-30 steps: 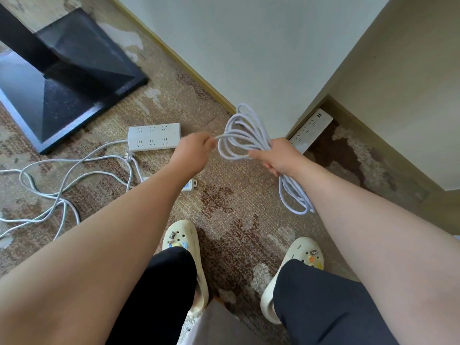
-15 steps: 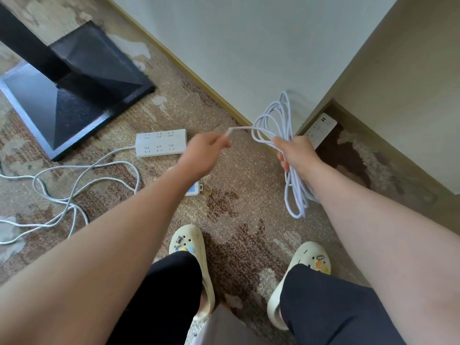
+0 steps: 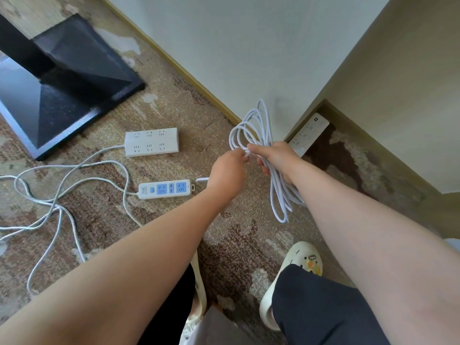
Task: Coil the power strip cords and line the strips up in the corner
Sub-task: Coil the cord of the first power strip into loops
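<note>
At centre frame, the right hand (image 3: 278,158) grips a white cord coil (image 3: 263,155), loops standing up toward 12 o'clock and hanging down toward 6 o'clock. Left hand (image 3: 227,171) pinches the cord's free end right against the coil, touching the right hand. Corner strip (image 3: 308,134) lies along the wall base at 2 o'clock, just behind the right hand. Wide white strip (image 3: 151,142) at 10 o'clock and blue-socket strip (image 3: 164,189) at 9 o'clock sit on the carpet (image 3: 236,245), well apart from the corner, their loose cords (image 3: 57,190) tangled further out at 9 o'clock. Risks, judged: hanging loops are uneven, so a slack grip could let them spring open; tucking the end loosely would undo the coil when set down; crossed floor cords may knot when pulled.
</note>
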